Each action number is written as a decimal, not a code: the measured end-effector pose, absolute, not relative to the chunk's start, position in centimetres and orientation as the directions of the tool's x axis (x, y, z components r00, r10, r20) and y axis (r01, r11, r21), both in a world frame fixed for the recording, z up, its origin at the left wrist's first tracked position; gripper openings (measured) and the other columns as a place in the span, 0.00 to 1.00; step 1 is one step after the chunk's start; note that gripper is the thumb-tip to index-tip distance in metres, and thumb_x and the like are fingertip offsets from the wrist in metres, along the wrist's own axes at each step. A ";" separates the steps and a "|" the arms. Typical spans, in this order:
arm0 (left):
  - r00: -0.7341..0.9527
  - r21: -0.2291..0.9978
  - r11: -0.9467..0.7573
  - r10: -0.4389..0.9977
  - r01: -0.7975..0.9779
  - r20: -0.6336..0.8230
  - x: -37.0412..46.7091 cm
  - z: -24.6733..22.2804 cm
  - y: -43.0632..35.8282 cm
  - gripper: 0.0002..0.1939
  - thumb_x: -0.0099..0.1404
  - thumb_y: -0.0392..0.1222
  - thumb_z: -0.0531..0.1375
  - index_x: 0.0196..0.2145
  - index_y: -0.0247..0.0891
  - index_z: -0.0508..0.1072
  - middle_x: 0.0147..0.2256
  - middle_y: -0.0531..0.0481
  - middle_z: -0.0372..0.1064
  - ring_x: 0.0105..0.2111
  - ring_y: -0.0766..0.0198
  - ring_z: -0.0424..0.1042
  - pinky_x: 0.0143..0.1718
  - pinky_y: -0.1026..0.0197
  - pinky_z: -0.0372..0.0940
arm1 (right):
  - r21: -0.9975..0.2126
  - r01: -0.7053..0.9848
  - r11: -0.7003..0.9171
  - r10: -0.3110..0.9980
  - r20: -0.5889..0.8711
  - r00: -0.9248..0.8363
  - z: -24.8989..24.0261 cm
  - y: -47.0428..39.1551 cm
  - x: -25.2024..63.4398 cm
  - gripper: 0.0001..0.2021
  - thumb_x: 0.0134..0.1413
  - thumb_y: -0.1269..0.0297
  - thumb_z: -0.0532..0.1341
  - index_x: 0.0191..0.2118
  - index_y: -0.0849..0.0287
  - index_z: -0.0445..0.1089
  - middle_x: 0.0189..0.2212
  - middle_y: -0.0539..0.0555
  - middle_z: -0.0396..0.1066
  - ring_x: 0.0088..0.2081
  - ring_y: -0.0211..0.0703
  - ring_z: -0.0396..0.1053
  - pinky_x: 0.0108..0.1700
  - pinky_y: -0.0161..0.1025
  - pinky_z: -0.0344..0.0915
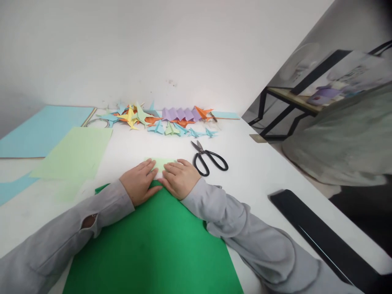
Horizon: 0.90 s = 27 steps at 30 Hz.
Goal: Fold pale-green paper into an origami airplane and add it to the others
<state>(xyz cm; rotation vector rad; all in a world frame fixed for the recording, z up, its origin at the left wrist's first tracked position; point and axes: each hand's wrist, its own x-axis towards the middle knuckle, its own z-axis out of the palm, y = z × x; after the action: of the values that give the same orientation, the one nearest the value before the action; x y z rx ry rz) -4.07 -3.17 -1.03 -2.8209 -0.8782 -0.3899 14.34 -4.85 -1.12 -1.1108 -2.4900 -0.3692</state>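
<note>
A small piece of light green paper (160, 164) lies on the white table, partly covered by my fingers. My left hand (140, 181) rests on its left side, palm down, with fingers stretched toward the middle. Across from it, my right hand (180, 178) lies flat on the paper's right side, fingers extended. Both hands press on the paper rather than grip it; its lower edge is hard to make out. A broad green sheet-like surface (153, 245) spreads below my wrists; I cannot tell whether it is paper or cloth. Scissors (201, 153) with black handles lie partly open beside my right hand.
Folded paper figures (131, 116) line the wall, beside a purple pleated paper strip (177, 114). Light green sheets (76, 151) and blue sheets (45, 126) lie at left. A long black object (321, 237) sits near the table's right edge. A shelf (294, 100) stands beyond.
</note>
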 end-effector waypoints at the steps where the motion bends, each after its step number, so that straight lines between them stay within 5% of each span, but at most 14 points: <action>1: 0.790 -0.074 -0.813 0.533 0.577 0.303 -4.3 -1.1 -3.0 0.24 0.63 0.48 0.48 0.42 0.22 0.69 0.48 0.28 0.64 0.52 0.47 0.61 0.51 0.48 0.60 | 0.070 0.770 0.634 0.667 0.454 -0.590 -1.0 -4.8 14.4 0.16 0.57 0.61 0.51 0.30 0.63 0.72 0.35 0.57 0.74 0.38 0.46 0.70 0.43 0.46 0.58; 8: 0.770 -0.076 -0.820 0.494 0.567 0.405 -5.9 -1.4 -2.1 0.17 0.64 0.39 0.46 0.38 0.28 0.72 0.44 0.39 0.70 0.49 0.57 0.66 0.49 0.55 0.64 | 0.055 0.803 0.594 0.688 0.483 -0.542 -1.0 -4.5 15.4 0.17 0.55 0.65 0.50 0.21 0.62 0.71 0.29 0.55 0.75 0.33 0.42 0.70 0.40 0.44 0.56; 27: 0.768 -0.017 -0.853 0.461 0.522 0.445 -6.6 -0.8 -1.8 0.16 0.62 0.35 0.48 0.29 0.31 0.75 0.39 0.45 0.74 0.43 0.61 0.71 0.45 0.61 0.68 | 0.006 0.702 0.712 0.549 0.619 -0.562 -1.8 -4.2 16.6 0.16 0.52 0.71 0.52 0.19 0.63 0.71 0.28 0.57 0.75 0.33 0.43 0.73 0.38 0.36 0.69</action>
<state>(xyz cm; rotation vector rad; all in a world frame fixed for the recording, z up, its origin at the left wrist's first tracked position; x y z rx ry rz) -6.61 -1.76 -0.77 -2.8212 -0.7879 -0.6552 16.57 -4.18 -1.83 -0.9481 -2.3190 -0.3371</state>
